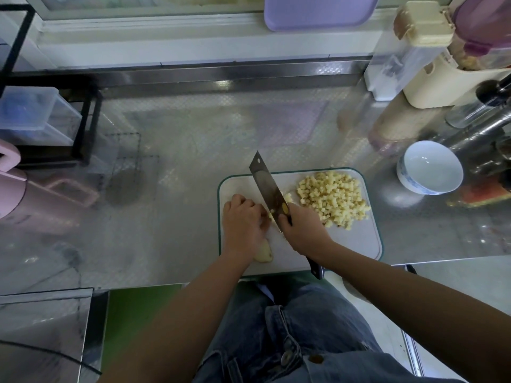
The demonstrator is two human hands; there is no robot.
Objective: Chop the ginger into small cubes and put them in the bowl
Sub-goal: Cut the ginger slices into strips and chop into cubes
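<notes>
A white cutting board (356, 241) with a green rim lies at the counter's near edge. On its right half sits a heap of small yellow ginger cubes (333, 197). My right hand (302, 228) grips the handle of a cleaver (266, 186), whose blade stands on the board against strips of ginger. My left hand (243, 219) has its fingers curled on those ginger strips beside the blade. An uncut ginger piece (264, 254) lies under my left wrist. The white bowl (430, 167) with a blue pattern stands empty to the right of the board.
The steel counter (171, 167) stretches left of the board. A black rack with clear boxes (41, 117) and a pink appliance (11, 189) stand at the left. Plastic containers (409, 51), a glass and a metal pipe (481, 128) crowd the back right. A purple tray (318, 12) leans at the window.
</notes>
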